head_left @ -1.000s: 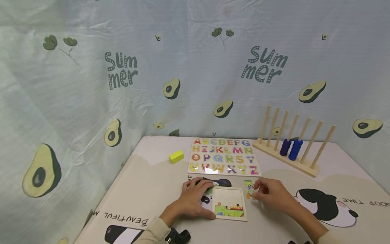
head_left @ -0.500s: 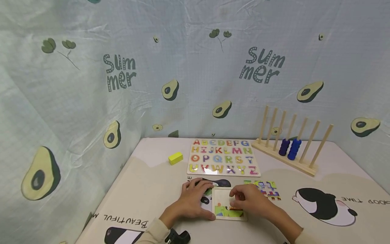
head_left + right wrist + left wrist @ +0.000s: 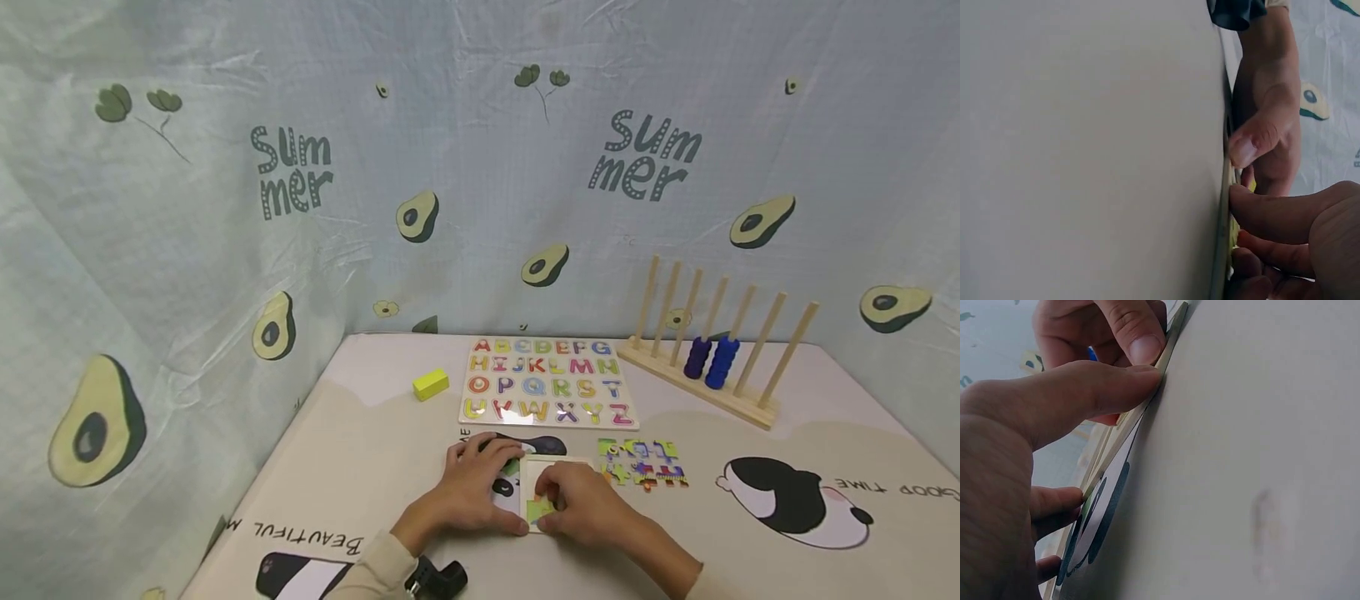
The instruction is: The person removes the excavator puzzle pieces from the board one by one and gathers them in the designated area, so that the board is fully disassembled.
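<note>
A small wooden jigsaw tray (image 3: 558, 457) lies on the table, with a green puzzle piece (image 3: 537, 508) showing in its lower left corner. My left hand (image 3: 476, 492) holds the tray along its left side, thumb at the near corner and fingers at the far one. Over the tray, my right hand (image 3: 588, 507) has its thumb and fingers together, pinching a puzzle piece that they mostly hide. In the left wrist view the right thumb (image 3: 1144, 347) sits right beside the left thumb (image 3: 1122, 384) at the tray's edge. Several loose puzzle pieces (image 3: 643, 462) lie to the tray's right.
Behind the tray lies an alphabet board (image 3: 549, 383). A yellow block (image 3: 431, 384) is to its left, and a wooden peg rack (image 3: 693, 385) with purple and blue rings stands at the back right. Printed fabric (image 3: 480, 167) hangs behind the table.
My right hand has moved left from the loose pieces to over the tray, reaching its left part. My left hand has stayed at the tray's left side.
</note>
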`<state>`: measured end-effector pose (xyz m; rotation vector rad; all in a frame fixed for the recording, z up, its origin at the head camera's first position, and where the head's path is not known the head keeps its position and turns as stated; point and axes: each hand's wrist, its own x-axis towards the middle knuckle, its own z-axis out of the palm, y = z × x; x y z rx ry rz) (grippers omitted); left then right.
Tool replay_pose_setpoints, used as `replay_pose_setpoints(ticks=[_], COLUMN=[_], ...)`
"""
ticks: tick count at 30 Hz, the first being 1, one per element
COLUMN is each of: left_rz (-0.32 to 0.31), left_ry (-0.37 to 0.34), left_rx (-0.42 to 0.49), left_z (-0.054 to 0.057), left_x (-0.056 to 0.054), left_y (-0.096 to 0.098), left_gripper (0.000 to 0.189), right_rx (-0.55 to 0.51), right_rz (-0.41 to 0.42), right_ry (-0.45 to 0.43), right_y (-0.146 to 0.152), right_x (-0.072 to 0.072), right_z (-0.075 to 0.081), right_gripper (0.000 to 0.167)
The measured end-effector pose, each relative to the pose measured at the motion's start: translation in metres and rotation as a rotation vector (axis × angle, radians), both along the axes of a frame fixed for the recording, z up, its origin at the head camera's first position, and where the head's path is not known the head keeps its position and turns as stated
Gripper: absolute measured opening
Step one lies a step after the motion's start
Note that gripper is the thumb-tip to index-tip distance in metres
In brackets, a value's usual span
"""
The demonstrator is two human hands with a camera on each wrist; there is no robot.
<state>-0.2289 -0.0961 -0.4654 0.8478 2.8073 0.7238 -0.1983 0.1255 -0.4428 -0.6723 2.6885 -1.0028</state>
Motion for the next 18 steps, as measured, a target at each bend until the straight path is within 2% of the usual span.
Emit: replay_pose_setpoints(ticks=[4, 8, 13, 18], left_rz=[0.0, 0.005, -0.002, -0.01], left_ry=[0.002, 0.003, 0.009, 0.022], left_rx=[0.003, -0.005, -0.001, -0.008], left_z=[0.0005, 0.0009, 0.0016, 0.0012], left_x=[0.0009, 0.002, 0.0022, 0.002], left_y=[-0.0009, -0.0018, -0.0007, -0.0012], left_gripper=[0.093, 0.093, 0.093, 0.094], right_rx=[0.019, 0.001, -0.077, -0.088], right_rz=[-0.037, -0.036, -0.008, 0.051], right_ry=[0.025, 0.04, 0.038, 0.02], right_y=[-0.0031, -0.0046, -0.0033, -0.0023], right_x=[0.0036, 0.0049, 0.0042, 0.0014], right_z=[-0.0027, -0.0045, -0.0043, -0.0024], right_gripper=[0.033, 0.035, 0.027, 0.013])
